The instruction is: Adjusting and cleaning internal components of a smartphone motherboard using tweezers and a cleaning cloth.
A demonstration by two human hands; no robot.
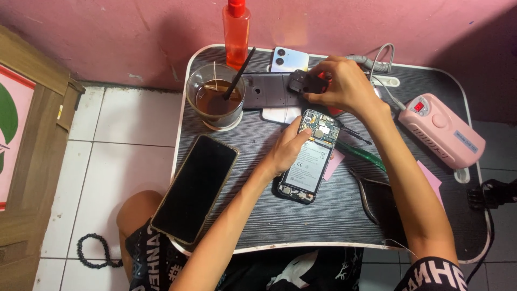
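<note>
- Nearest the camera, the person's knees and dark printed shorts [161, 264] show under the near edge of a small black lap table [323, 221] with a white rim.
- On the table's near left, a phone [195, 187] lies face up with a dark screen, its near end hanging over the rim.
- Left hand [288, 151] rests on the opened phone [308, 161] at mid-table, fingers bent, one fingertip pressing the circuit board at the far end; the hand is not closed around it.
- That opened phone lies back-up with its cover off, battery and board showing.
- Right hand [339, 83] is farther off, fingers pinched together on a small dark part [301, 82] held over a dark back cover [269, 91].
- The two hands are apart, the right beyond the left.
- Just left of the cover stands a glass [215, 97] of brown liquid with a dark stick in it.
- Against the pink wall stands an orange bottle [236, 32]; a white phone back [289, 59] lies beside it.
- On the far right sits a pink device [441, 129] with a grey cable.
- Pliers [371, 196] and a green-handled tool [361, 152] lie right of the opened phone.
- On the tiled floor at left lies a string of black beads [91, 253], near a wooden frame [32, 161].
</note>
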